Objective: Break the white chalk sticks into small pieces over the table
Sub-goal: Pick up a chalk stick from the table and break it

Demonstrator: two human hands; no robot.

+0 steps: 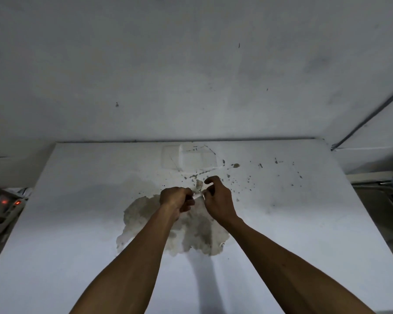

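Left grip point(176, 198): fingers curled round the left end of a chalk stick point(197, 195), held in the air above the middle of the desk point(77, 223).
Chalk stick: white and short, with only a small length showing between the two hands; it slopes up a little toward the right, and its edges are blurred.
Right grip point(218, 200): thumb and fingers pinch the stick's right end, with the forefinger arched over the top.
Box point(7, 203): grey, beyond the desk's left edge, with two red lights glowing.
Desk: white top, its far edge against the wall point(191, 64).
Worn patch point(145, 214): beige and ragged, on the desk beneath the hands and forearms.
Dark specks point(250, 180): scattered over the desk to the right of the hands.
Pipe point(368, 118): slants along the wall at far right.
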